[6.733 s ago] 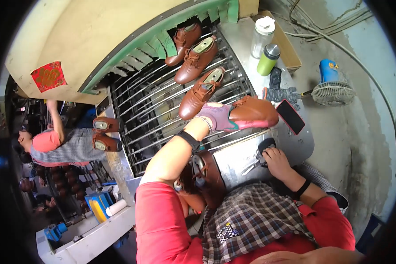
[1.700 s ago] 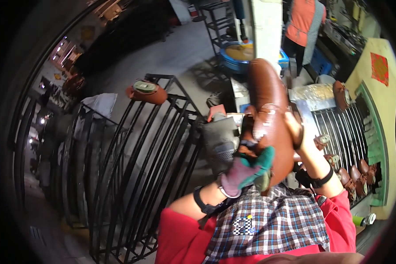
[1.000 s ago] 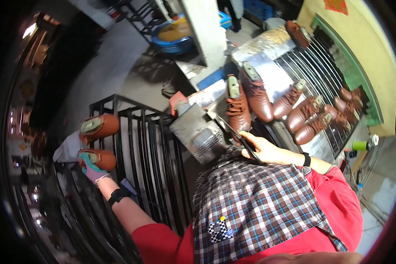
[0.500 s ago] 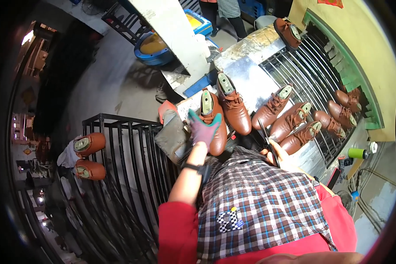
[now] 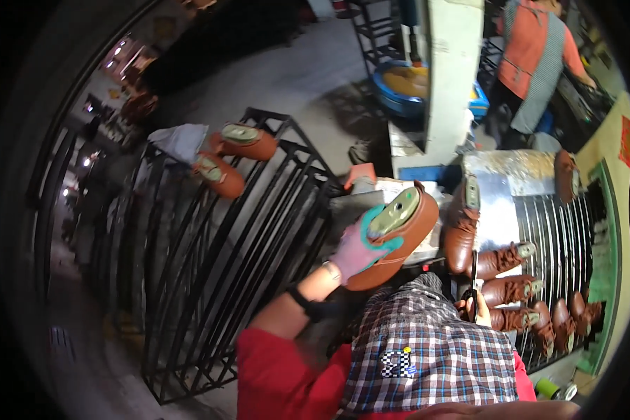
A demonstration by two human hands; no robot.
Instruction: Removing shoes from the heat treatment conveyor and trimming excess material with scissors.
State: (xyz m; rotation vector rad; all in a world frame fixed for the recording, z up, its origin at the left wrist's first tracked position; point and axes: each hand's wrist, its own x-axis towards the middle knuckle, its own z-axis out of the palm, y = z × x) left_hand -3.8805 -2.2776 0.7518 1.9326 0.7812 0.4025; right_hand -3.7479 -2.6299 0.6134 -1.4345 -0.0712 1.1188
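Observation:
My left hand, in a pink and teal glove, is closed around a brown leather shoe with a pale green last inside. The shoe is held up, tilted, over the near left of the work table. My right hand is closed on dark scissors, their thin blades pointing away from me; its fingers are partly hidden by the apron. Just beyond the scissors stands another brown shoe on the metal table top. Several brown lace-up shoes lie to the right of it.
At left, a black metal rack carries two brown shoes and a white cloth. Metal bars extend the table on the right. A white pillar and blue tub stand ahead; a person works beyond.
My left hand has lifted the shoe off the table and carried it leftward and nearer the camera. The view has turned left, showing more of the rack. My right hand still holds the scissors.

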